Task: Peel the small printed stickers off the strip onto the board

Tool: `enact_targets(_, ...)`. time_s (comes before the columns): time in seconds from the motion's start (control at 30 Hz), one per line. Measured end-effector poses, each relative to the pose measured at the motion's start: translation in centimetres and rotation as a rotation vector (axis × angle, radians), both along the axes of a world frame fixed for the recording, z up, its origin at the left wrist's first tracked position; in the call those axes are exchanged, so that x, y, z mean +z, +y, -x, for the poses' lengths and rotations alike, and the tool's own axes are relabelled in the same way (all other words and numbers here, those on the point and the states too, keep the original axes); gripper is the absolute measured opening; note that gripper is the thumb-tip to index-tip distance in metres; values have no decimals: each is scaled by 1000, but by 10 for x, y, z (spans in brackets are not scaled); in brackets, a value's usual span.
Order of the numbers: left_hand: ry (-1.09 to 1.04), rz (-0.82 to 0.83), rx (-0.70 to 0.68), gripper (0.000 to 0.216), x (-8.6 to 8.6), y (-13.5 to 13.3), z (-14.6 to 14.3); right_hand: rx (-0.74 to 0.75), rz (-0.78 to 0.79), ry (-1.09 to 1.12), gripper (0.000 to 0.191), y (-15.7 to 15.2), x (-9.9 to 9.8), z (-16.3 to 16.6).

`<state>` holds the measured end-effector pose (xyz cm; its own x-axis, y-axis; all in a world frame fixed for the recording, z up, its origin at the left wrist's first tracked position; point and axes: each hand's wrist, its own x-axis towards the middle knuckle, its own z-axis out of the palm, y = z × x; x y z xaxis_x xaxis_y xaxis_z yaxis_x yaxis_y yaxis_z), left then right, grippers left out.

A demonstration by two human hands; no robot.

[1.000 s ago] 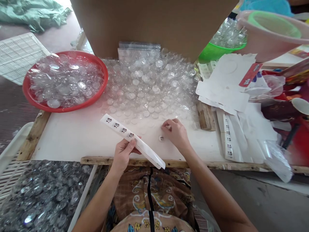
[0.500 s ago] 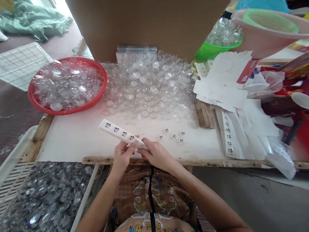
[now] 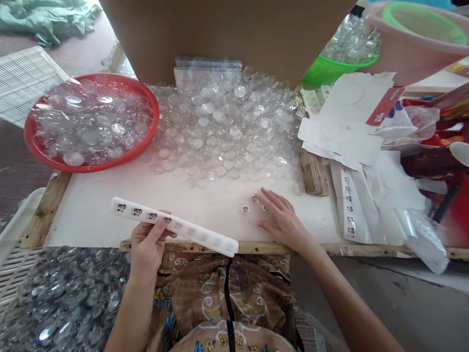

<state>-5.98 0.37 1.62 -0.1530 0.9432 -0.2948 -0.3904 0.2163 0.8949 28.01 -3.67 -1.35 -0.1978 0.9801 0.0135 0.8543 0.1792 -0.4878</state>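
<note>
My left hand (image 3: 150,239) pinches a white sticker strip (image 3: 205,236) between thumb and fingers. Several small panda-like prints show on the strip's left part, while its right part slants down past the table's front edge. Over the white tabletop, my right hand (image 3: 282,219) reaches out with its fingers apart, palm down. Beneath and beside its fingertips lie small round discs with the same print. One such disc (image 3: 245,209) shows whole just left of the hand; others are partly or fully covered by it.
A heap of clear round plastic pieces (image 3: 220,127) spreads behind my hands. On the left stands a red basin (image 3: 91,168) of similar pieces, above a white crate (image 3: 10,288) of more. To the right are a wood block (image 3: 313,173), paper sheets (image 3: 337,127) and further sticker strips (image 3: 348,205).
My right hand has left the strip and moved right onto the printed discs. The left hand has shifted left with the strip, which now shows a longer bare section.
</note>
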Motion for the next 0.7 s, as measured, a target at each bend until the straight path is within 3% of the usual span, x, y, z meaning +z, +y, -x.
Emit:
enact_targets(0.13, -38, 9, 12, 24, 1, -3, 2, 232, 169, 43, 62, -4, -3, 27)
enact_targets(0.3, -69, 7, 53, 29, 9, -5, 1, 495, 314, 328, 71, 24, 8, 112)
enact_targets(0.37, -86, -5, 100, 31, 15, -6, 5, 538, 384, 510, 68, 38, 14, 143)
enact_targets(0.47, -96, -39, 174, 32, 23, -10, 20, 513, 476, 783, 55, 49, 25, 168)
enact_targets(0.53, -83, -58, 193, 32, 25, -13, 33, 450, 483, 874, 50, 51, 29, 167)
enact_targets(0.7, -85, -17, 161, 30, 13, -23, 39, 79, 329, 821, 26, 48, 26, 132)
